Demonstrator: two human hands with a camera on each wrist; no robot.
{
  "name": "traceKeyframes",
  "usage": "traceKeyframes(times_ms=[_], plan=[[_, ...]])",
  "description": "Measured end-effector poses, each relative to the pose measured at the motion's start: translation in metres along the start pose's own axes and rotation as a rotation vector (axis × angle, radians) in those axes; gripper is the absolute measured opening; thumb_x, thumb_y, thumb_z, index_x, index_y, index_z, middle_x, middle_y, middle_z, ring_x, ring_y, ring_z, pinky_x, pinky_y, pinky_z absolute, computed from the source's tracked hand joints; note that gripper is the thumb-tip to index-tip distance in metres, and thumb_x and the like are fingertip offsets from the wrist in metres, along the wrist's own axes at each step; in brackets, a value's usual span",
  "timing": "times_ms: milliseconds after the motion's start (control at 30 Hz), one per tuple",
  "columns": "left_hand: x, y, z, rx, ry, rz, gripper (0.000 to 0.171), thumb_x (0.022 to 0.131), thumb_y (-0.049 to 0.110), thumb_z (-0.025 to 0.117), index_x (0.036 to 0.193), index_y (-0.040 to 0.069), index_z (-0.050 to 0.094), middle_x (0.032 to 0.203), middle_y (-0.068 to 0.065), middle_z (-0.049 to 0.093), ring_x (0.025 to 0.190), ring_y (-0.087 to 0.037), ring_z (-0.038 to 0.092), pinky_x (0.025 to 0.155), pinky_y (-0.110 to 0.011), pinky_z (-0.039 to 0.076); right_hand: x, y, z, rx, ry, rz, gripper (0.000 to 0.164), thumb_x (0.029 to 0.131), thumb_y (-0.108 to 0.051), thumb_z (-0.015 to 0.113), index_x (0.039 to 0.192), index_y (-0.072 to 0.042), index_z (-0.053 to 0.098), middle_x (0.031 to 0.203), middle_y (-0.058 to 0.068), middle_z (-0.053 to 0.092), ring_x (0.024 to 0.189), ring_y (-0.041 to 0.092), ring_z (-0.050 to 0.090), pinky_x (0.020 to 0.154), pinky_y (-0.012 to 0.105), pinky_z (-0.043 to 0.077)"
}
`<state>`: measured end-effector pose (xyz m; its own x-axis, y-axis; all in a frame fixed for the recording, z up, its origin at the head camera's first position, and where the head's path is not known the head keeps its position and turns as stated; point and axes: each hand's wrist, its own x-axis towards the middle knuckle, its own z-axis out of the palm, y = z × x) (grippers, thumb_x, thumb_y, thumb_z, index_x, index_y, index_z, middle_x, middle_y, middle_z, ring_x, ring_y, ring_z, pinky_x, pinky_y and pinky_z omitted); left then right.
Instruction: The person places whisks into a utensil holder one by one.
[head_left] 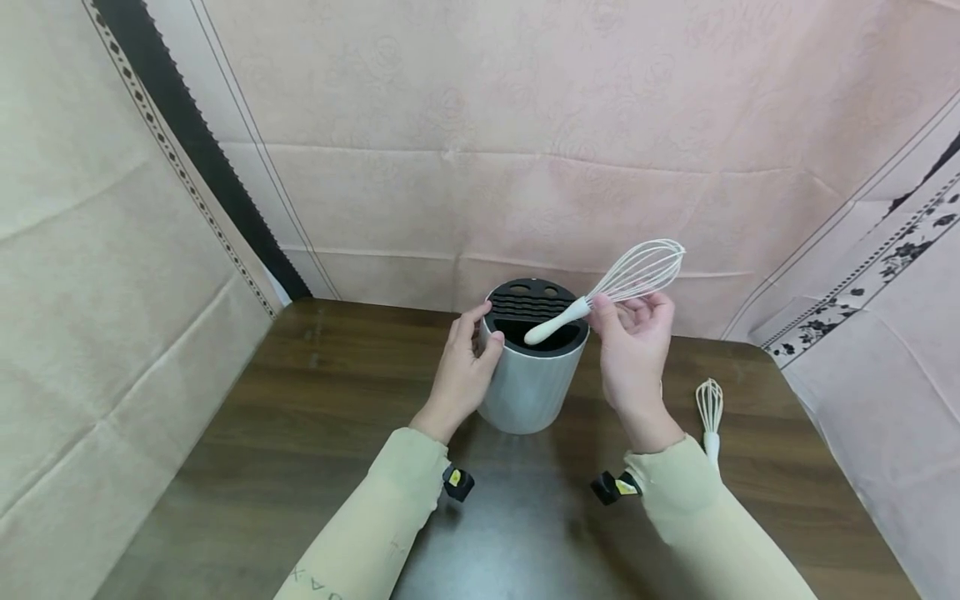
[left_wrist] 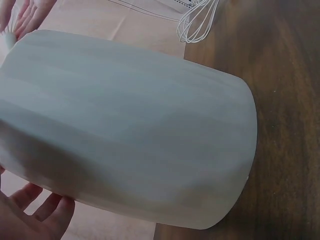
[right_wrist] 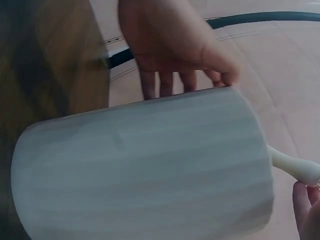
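A pale grey utensil holder (head_left: 522, 390) with a black slotted lid (head_left: 531, 293) stands on the table. My left hand (head_left: 463, 367) holds it by its left side, thumb at the rim and fingers round the far side. With thumb and fingertips, my right hand (head_left: 637, 354) pinches a white whisk (head_left: 577, 310) where the handle meets the wires. The whisk slants over the holder, its handle end over the large dark opening and its wire head up to the right. In the right wrist view, the whisk handle (right_wrist: 295, 167) shows just past the holder's rim.
A second, smaller white whisk (head_left: 709, 408) lies on the brown wooden table (head_left: 330, 442), beside my right forearm and partly hidden by the sleeve. Pale patterned cloth (head_left: 450, 192) hangs behind the table and along both sides.
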<state>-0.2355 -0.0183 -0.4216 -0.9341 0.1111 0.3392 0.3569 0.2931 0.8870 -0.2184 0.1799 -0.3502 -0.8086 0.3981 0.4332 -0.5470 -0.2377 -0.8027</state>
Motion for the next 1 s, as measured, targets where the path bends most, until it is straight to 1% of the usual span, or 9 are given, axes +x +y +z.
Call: traceKeyframes(times_ms=[67,167,300,400,533,633,767,900,1000], plan=[[0.000,0.000,0.000,-0.003,0.000,0.004,0.051,0.099,0.044,0.044,0.147,0.032,0.034,0.141,-0.003,0.038,0.124,-0.020,0.044,0.104,-0.045,0.039,-0.002,0.002,0.002,-0.045,-0.035,-0.013,0.055,0.086,-0.001,0.070,0.126,-0.005,0.034,0.118,0.029,0.049,0.092,0.026,0.062,0.078,0.034,0.055],[0.000,-0.001,0.000,-0.004,0.003,0.010,0.051,0.099,0.044,0.044,0.147,0.032,0.034,0.141,-0.003,0.038,0.124,-0.020,0.044,0.104,-0.045,0.039,-0.005,0.006,0.005,-0.116,-0.099,-0.047,0.055,0.085,0.001,0.070,0.127,-0.003,0.033,0.116,0.029,0.050,0.090,0.025,0.063,0.078,0.033,0.055],[0.000,0.000,0.001,0.009,0.007,0.016,0.050,0.099,0.044,0.044,0.147,0.033,0.034,0.141,-0.002,0.038,0.123,-0.019,0.044,0.103,-0.042,0.040,-0.010,0.008,0.009,-0.229,-0.162,-0.081,0.056,0.085,0.001,0.070,0.128,-0.001,0.034,0.115,0.026,0.053,0.090,0.023,0.063,0.075,0.027,0.054],[0.001,0.000,0.002,0.017,0.012,0.020,0.050,0.099,0.044,0.044,0.147,0.032,0.034,0.140,-0.002,0.038,0.123,-0.019,0.045,0.103,-0.042,0.040,-0.014,0.009,0.013,-0.317,-0.218,-0.091,0.056,0.085,-0.002,0.070,0.129,-0.002,0.034,0.116,0.022,0.054,0.092,0.022,0.062,0.073,0.024,0.054],[0.000,-0.001,0.003,0.027,0.017,0.014,0.050,0.099,0.044,0.044,0.147,0.033,0.033,0.141,-0.003,0.038,0.124,-0.020,0.045,0.103,-0.043,0.040,-0.015,0.009,0.016,-0.450,-0.314,-0.114,0.057,0.087,-0.009,0.071,0.130,-0.003,0.035,0.114,0.017,0.057,0.094,0.020,0.063,0.074,0.026,0.055],[0.000,-0.002,0.003,0.035,0.018,0.009,0.051,0.099,0.045,0.043,0.147,0.034,0.033,0.140,-0.003,0.038,0.124,-0.019,0.045,0.102,-0.040,0.041,-0.016,0.011,0.017,-0.532,-0.363,-0.130,0.056,0.087,-0.011,0.071,0.131,-0.004,0.037,0.113,0.016,0.057,0.094,0.017,0.063,0.075,0.026,0.055],[0.001,-0.004,0.005,0.033,0.026,0.021,0.050,0.099,0.042,0.044,0.147,0.032,0.034,0.138,-0.003,0.039,0.122,-0.018,0.046,0.102,-0.042,0.042,-0.016,0.012,0.018,-0.589,-0.404,-0.123,0.057,0.087,-0.011,0.071,0.132,-0.005,0.037,0.111,0.014,0.056,0.094,0.014,0.062,0.075,0.026,0.055],[0.001,-0.003,0.005,0.029,0.029,0.026,0.049,0.099,0.039,0.044,0.146,0.031,0.035,0.136,-0.003,0.039,0.121,-0.017,0.045,0.101,-0.044,0.042,-0.024,-0.008,0.032,-0.622,-0.422,-0.088,0.056,0.087,-0.003,0.069,0.132,0.000,0.036,0.111,0.021,0.055,0.095,0.023,0.062,0.077,0.030,0.055],[0.000,-0.003,0.006,0.036,0.026,0.025,0.049,0.099,0.040,0.044,0.146,0.032,0.034,0.137,-0.002,0.039,0.121,-0.016,0.045,0.101,-0.041,0.042,-0.030,-0.023,0.044,-0.629,-0.423,-0.058,0.054,0.086,0.004,0.067,0.128,0.005,0.033,0.112,0.027,0.054,0.096,0.031,0.062,0.078,0.030,0.055]])
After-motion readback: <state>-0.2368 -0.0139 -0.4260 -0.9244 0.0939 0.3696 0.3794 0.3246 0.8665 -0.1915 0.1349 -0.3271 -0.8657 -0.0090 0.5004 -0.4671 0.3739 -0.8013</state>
